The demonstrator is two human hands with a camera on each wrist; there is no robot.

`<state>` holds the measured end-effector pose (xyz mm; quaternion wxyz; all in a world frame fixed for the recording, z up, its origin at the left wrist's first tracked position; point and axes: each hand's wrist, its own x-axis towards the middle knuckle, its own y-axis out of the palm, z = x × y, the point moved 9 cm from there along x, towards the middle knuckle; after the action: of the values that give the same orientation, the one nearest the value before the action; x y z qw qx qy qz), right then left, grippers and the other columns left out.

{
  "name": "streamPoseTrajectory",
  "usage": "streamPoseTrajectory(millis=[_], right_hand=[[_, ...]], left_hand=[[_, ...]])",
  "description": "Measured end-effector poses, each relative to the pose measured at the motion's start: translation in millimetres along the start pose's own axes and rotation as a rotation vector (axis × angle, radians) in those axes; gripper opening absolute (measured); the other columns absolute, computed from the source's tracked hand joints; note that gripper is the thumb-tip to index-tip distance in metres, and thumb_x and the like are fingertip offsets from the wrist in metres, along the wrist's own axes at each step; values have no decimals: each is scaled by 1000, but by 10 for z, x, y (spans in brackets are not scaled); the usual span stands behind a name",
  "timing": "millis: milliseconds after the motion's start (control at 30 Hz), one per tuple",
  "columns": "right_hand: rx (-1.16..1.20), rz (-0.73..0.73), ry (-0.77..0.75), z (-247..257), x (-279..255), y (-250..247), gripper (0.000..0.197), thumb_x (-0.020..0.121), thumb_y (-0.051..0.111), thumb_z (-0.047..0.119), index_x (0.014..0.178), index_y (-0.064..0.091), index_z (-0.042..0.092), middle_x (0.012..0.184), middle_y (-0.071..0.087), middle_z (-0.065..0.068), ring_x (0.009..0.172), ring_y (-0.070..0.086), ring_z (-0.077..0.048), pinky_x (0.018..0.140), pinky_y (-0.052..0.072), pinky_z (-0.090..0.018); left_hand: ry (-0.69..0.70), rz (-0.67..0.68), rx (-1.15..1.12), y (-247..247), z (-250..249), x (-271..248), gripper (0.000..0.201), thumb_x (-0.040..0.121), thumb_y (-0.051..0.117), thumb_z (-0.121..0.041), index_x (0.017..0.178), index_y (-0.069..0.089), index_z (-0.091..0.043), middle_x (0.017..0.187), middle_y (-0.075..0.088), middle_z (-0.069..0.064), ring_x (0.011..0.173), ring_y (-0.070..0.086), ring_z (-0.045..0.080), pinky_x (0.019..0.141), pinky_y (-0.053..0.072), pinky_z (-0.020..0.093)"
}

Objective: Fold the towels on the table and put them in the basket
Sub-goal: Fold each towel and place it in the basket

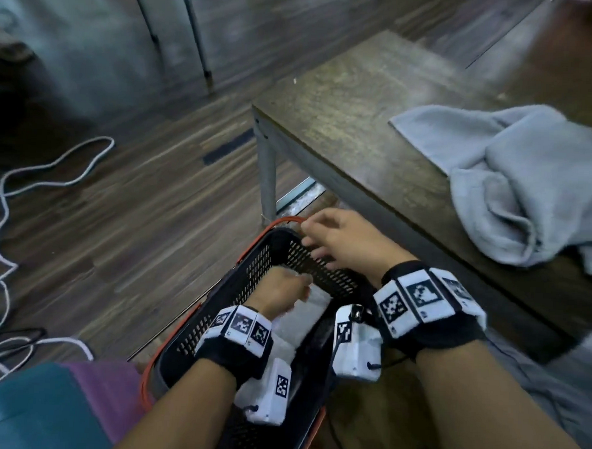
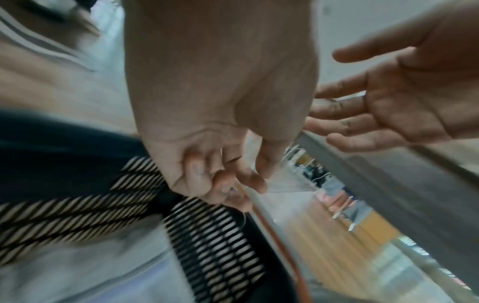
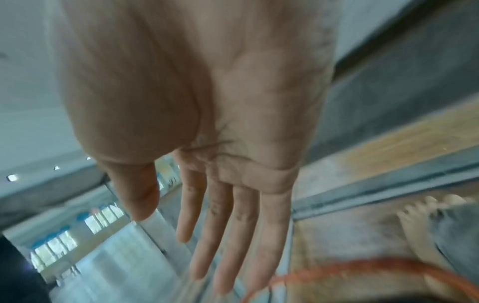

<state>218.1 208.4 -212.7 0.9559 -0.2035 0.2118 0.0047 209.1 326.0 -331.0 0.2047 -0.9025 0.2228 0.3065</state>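
A black mesh basket (image 1: 214,323) with an orange rim stands on the floor by the table's near corner. A folded pale towel (image 1: 312,311) lies inside it, also in the left wrist view (image 2: 77,276). My left hand (image 1: 281,290) is down in the basket above that towel, its fingers (image 2: 228,180) curled with nothing seen between them. My right hand (image 1: 341,240) hovers over the basket's far rim with straight, spread fingers (image 3: 220,225) and holds nothing. A crumpled grey towel (image 1: 530,181) lies on the dark wooden table (image 1: 344,117) to the right.
The table's metal leg (image 1: 268,174) stands just beyond the basket. White cables (image 1: 5,188) trail over the wooden floor at left. A teal and purple cushion-like thing (image 1: 38,406) sits at the lower left. My grey trouser leg (image 1: 553,392) is at right.
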Motion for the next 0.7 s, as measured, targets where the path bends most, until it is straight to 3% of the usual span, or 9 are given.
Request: streamPoseTrajectory(millis=[67, 167, 300, 433, 567, 700], right_hand=[[60, -26, -36, 237, -262, -277, 18, 97, 59, 41, 91, 66, 26, 94, 77, 1, 77, 69, -11, 69, 53, -33], [94, -182, -142, 571, -758, -895, 16, 99, 60, 36, 92, 67, 24, 92, 77, 0, 73, 70, -11, 65, 51, -31], [12, -426, -253, 762, -1670, -1789, 21, 98, 61, 33, 98, 68, 14, 90, 78, 2, 76, 73, -15, 68, 52, -34], [-4, -604, -221, 559, -2336, -2396, 16, 97, 63, 28, 97, 70, 13, 86, 78, 2, 73, 72, -16, 62, 52, -28], [57, -774, -165, 194, -3107, -2939, 15, 98, 62, 19, 97, 69, 6, 83, 76, -6, 65, 66, -16, 56, 48, -27], [9, -867, -53, -209, -3609, -3220, 15, 99, 62, 21, 94, 69, 9, 86, 78, -5, 59, 65, -8, 51, 45, -24]], left_hand=[[160, -28, 18, 13, -433, -168, 33, 96, 60, -24, 70, 67, -5, 71, 61, 11, 47, 48, 10, 47, 36, 19], [336, -24, -20, 148, -1076, -474, 34, 93, 63, -30, 66, 67, -10, 64, 61, 5, 59, 54, 13, 60, 38, 26], [533, 63, 125, 594, -1990, -1080, 36, 90, 59, -38, 61, 67, -18, 61, 65, -3, 49, 51, 4, 53, 38, 23], [747, 144, 255, 1034, -2732, -1626, 29, 90, 59, -22, 66, 66, -7, 66, 63, 7, 49, 49, 10, 54, 40, 24], [900, 231, 460, 1638, -3355, -2227, 33, 92, 58, -26, 85, 71, 3, 87, 74, 17, 53, 54, 17, 39, 37, 14], [959, 283, 718, 2243, -3688, -2613, 39, 96, 55, -34, 95, 74, 0, 95, 76, 13, 61, 63, 21, 49, 46, 19]])
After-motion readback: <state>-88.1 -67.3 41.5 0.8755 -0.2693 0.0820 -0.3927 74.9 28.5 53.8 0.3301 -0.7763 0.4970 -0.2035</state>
